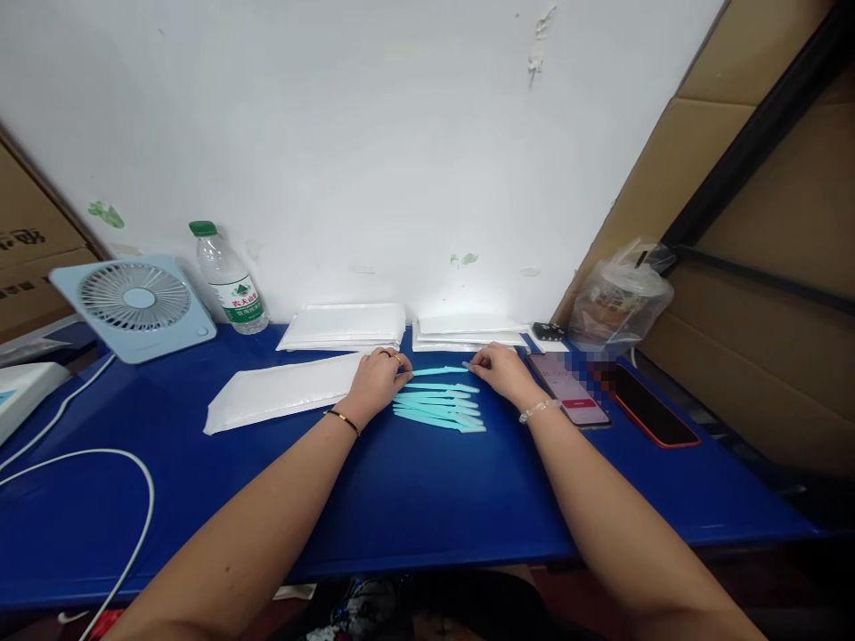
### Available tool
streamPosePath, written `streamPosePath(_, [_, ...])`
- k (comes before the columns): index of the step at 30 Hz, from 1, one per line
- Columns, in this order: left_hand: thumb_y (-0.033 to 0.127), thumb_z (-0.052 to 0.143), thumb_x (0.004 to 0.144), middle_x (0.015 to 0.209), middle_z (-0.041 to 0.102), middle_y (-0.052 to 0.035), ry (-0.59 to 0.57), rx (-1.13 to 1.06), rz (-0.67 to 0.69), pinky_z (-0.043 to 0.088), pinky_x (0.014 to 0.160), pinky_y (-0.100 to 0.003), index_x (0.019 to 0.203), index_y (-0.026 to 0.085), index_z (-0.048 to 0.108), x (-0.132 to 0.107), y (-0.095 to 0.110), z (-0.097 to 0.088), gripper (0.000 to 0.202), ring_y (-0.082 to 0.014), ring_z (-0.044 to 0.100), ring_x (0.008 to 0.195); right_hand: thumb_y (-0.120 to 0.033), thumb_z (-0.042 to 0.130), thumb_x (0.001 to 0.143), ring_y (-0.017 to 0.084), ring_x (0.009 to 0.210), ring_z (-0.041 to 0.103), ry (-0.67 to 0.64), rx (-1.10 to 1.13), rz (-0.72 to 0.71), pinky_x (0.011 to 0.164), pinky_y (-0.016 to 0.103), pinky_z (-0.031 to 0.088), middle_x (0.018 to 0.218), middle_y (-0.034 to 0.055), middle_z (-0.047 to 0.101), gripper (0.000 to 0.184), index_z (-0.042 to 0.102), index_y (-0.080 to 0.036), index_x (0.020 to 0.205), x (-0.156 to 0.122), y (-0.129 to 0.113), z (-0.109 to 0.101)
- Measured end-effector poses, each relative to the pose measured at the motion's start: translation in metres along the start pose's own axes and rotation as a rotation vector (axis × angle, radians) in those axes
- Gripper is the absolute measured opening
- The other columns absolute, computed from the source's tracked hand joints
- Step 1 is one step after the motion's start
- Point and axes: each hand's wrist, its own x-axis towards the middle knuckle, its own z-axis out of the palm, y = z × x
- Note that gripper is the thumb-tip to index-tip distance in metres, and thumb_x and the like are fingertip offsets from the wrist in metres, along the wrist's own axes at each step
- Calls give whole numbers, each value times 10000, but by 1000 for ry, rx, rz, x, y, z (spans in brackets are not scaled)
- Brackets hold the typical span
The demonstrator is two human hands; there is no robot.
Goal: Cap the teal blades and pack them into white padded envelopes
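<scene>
A turquoise eyebrow razor (437,370) lies between my two hands at the far end of a row. My left hand (380,378) pinches its left end, with the wrist over a white padded envelope (280,392). The razor's pale right tip is between the thumb and fingers of my right hand (500,369). Several more turquoise eyebrow razors (437,411) lie roughly side by side just nearer to me, their pale ends to the right. Whether the held razor is lifted off the table I cannot tell.
White padded envelopes are stacked in two piles, left (340,328) and right (468,333), against the wall. A blue fan (140,303) and a water bottle (233,285) stand left on the blue table (434,507). Two phones (574,392) and a bagged drink cup (618,298) are right.
</scene>
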Motion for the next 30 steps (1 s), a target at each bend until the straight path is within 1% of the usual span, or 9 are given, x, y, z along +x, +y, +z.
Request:
streamPosePath(4, [292, 566, 810, 878, 662, -27, 4, -18, 1, 397, 769, -316, 827, 229, 649, 0, 1, -3, 105, -218, 545, 927, -252, 641, 717, 150, 650, 565, -67, 91, 92, 583, 246, 407, 711, 30, 629, 92, 652, -165, 689, -2, 7, -5])
streamPosePath(6, [280, 560, 808, 847, 666, -20, -9, -33, -1, 395, 751, -309, 807, 226, 649, -1, 1, -5, 103, -209, 557, 891, -252, 647, 706, 140, 610, 560, -118, 171, 102, 553, 237, 402, 669, 17, 631, 90, 654, -163, 691, -5, 10, -10])
streamPosePath(11, [289, 567, 799, 831, 674, -17, -12, -38, -3, 391, 739, -303, 798, 224, 658, -1, 1, -6, 112, -200, 568, 857, -286, 637, 719, 135, 611, 562, -171, 297, 40, 565, 238, 416, 676, 19, 649, 132, 671, -160, 698, -10, 10, -14])
streamPosePath(19, [280, 562, 798, 819, 674, -10, -7, -69, -9, 397, 750, -302, 791, 218, 665, 0, 1, -4, 121, -192, 577, 852, -286, 642, 727, 119, 610, 536, -114, 289, -39, 563, 224, 395, 686, 4, 632, 121, 681, -171, 716, -10, -8, -2])
streamPosePath(23, [297, 575, 788, 790, 674, -1, -83, -116, 31, 415, 704, -276, 762, 219, 676, 0, 1, -6, 130, -176, 586, 801, -271, 634, 749, 125, 607, 559, -193, 335, -98, 562, 223, 410, 681, 2, 646, 114, 701, -180, 734, -11, -10, -3])
streamPosePath(24, [305, 573, 792, 788, 674, 0, -95, -120, 37, 421, 700, -273, 762, 220, 678, -1, 1, -7, 139, -175, 588, 797, -265, 628, 757, 131, 628, 573, -190, 332, -108, 582, 229, 423, 705, 8, 658, 115, 707, -182, 744, -11, -8, -5])
streamPosePath(26, [324, 546, 820, 845, 679, -6, -73, -110, 45, 433, 735, -279, 822, 224, 686, -2, 2, -8, 172, -181, 589, 838, -245, 613, 775, 151, 694, 594, -103, 273, -108, 645, 250, 444, 774, 26, 673, 123, 720, -187, 792, -9, 0, -9])
streamPosePath(28, [342, 500, 858, 975, 670, -22, -16, -84, 69, 436, 808, -298, 967, 228, 676, -4, 3, -10, 237, -196, 575, 936, -213, 604, 782, 166, 752, 597, 24, 180, -100, 703, 273, 450, 870, 45, 673, 160, 724, -195, 886, -6, 10, -11])
streamPosePath(30, [364, 459, 886, 1111, 629, -38, -4, -51, 121, 426, 870, -316, 1107, 233, 639, -6, 6, -10, 313, -209, 543, 1031, -179, 602, 781, 170, 797, 596, 65, 119, -125, 749, 283, 449, 956, 54, 664, 206, 714, -205, 951, -3, 18, -11])
